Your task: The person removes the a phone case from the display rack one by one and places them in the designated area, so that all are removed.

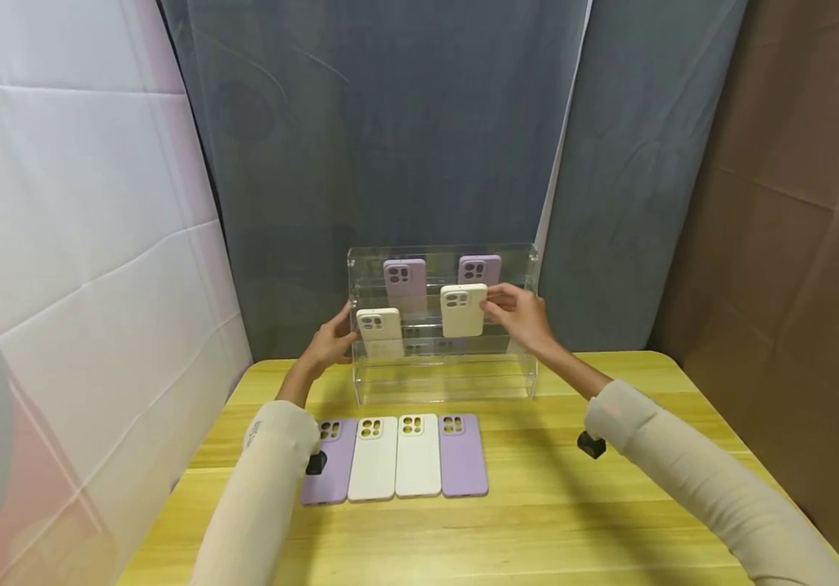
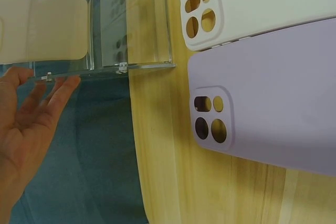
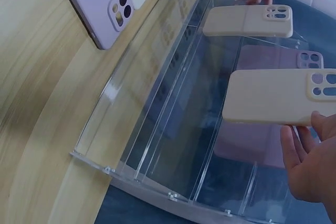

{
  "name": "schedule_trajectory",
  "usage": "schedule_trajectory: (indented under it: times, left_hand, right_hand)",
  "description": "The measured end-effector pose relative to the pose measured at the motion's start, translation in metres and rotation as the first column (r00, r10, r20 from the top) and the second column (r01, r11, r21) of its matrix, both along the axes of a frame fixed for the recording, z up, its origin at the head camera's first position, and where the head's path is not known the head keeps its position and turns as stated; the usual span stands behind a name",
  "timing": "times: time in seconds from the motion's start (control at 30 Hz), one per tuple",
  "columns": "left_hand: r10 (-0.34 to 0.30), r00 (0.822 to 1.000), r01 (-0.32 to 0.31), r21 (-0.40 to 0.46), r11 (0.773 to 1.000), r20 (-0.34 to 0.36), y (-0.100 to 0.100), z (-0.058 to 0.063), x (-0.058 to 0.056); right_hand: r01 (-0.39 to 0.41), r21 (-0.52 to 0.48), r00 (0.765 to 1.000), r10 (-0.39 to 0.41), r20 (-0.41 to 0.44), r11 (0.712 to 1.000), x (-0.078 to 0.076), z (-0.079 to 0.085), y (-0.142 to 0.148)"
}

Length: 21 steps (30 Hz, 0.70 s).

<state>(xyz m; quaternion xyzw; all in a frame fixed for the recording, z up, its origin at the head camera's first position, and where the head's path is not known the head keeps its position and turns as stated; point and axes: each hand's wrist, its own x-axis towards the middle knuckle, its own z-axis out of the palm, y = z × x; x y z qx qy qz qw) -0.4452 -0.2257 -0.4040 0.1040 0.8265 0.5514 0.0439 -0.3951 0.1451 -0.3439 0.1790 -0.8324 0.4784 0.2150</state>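
Observation:
My right hand (image 1: 525, 317) pinches a cream phone case (image 1: 463, 313) by its side edge, thumb on the camera-hole face and fingers behind. The case stands upright in front of a clear acrylic display rack (image 1: 456, 391), overlapping its middle tiers in the head view. At the rack's left side panel, my left hand (image 1: 329, 338) rests its extended fingertips on the panel, as the left wrist view shows. Close by those fingers, another cream case (image 1: 378, 325) leans in a middle tier. Two lilac cases, a left one (image 1: 405, 281) and a right one (image 1: 480, 270), stand in the top tier.
Before the rack, a row of cases lies flat on the wooden table (image 1: 558, 521): a lilac case (image 1: 334, 468), a white case (image 1: 373, 464), a second white case (image 1: 417, 464) and another lilac case (image 1: 465, 460). A grey curtain (image 1: 419, 122) hangs behind.

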Motion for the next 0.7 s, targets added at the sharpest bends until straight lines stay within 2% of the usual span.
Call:
schedule_trajectory:
  times: [0.17, 0.43, 0.7]
  left_hand:
    - [-0.002, 1.0, 0.002, 0.009, 1.0, 0.005, -0.003, -0.001, -0.003]
    - [-0.022, 0.999, 0.022, -0.009, 1.0, -0.028, -0.006, 0.002, 0.002]
    - [-0.01, 1.0, 0.01, 0.005, 1.0, 0.012, -0.004, 0.003, -0.005]
  right_hand:
    - [-0.009, -0.018, 1.0, 0.009, 0.013, 1.0, 0.001, 0.0, 0.004]
    - [-0.01, -0.026, 0.999, 0.011, 0.035, 1.0, 0.002, -0.003, 0.011]
    - [-0.018, 0.002, 1.0, 0.018, 0.02, 1.0, 0.007, -0.01, 0.019]
